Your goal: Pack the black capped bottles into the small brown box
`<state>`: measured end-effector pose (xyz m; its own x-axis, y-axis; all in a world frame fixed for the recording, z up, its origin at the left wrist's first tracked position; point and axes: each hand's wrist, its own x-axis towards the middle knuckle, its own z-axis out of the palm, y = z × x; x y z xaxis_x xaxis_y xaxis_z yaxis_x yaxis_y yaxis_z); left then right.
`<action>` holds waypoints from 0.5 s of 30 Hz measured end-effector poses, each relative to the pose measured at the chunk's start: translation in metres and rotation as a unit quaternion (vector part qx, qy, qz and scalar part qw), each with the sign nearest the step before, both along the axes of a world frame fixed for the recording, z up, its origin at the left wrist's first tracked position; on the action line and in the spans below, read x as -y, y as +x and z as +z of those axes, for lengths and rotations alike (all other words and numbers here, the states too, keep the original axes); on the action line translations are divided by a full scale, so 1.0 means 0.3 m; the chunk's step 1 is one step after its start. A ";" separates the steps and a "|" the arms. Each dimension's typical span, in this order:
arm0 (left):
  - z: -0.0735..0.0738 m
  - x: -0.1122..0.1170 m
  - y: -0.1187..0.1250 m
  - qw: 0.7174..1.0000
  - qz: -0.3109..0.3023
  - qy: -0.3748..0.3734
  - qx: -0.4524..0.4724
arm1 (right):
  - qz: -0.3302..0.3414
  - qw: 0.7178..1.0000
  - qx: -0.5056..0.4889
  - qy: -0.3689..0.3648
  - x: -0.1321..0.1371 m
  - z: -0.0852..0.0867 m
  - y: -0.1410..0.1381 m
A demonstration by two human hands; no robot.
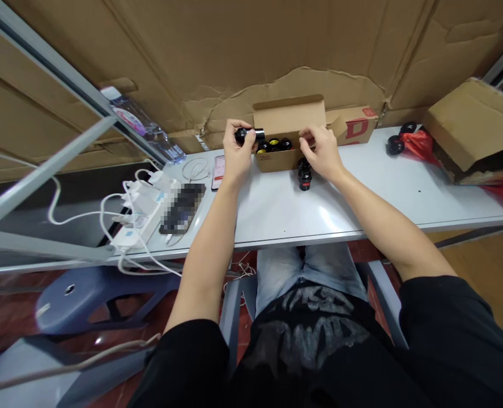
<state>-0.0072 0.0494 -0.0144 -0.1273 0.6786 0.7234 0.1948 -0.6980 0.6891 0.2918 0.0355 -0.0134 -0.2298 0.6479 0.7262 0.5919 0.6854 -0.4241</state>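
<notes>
My left hand is closed around a short black cylindrical part with a wider dark end. It holds this part above the left end of an open brown cardboard box. Inside the box lie several similar black parts, some with yellow rings. My right hand is at the box's right end with thumb and fingers curled close together; whatever lies between them is hidden. Just below that hand, a black part with a red mark stands on the white table, and another dark part shows behind it.
A second carton with red print stands behind. At right, a tilted cardboard box has red plastic and black round parts beside it. Leftward are a phone, a power strip with white cables, and a water bottle.
</notes>
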 end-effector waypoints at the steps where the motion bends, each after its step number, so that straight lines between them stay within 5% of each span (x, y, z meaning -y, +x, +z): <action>1: -0.003 -0.002 0.001 1.000 -0.011 0.000 0.002 | 0.003 1.000 -0.005 0.010 -0.012 -0.009 0.002; 10: -0.026 0.004 0.061 0.998 -0.065 0.014 -0.020 | -0.028 0.993 -0.112 0.032 -0.083 -0.027 0.024; 15: -0.045 0.005 0.079 0.996 -0.080 0.008 -0.029 | 0.007 0.990 -0.128 0.054 -0.139 -0.060 0.041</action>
<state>0.0166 0.0480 -0.0280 0.0232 0.6754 0.7370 0.1188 -0.7339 0.6688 0.3041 0.0772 -0.0314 -0.0383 0.5613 0.8268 0.4645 0.7426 -0.4826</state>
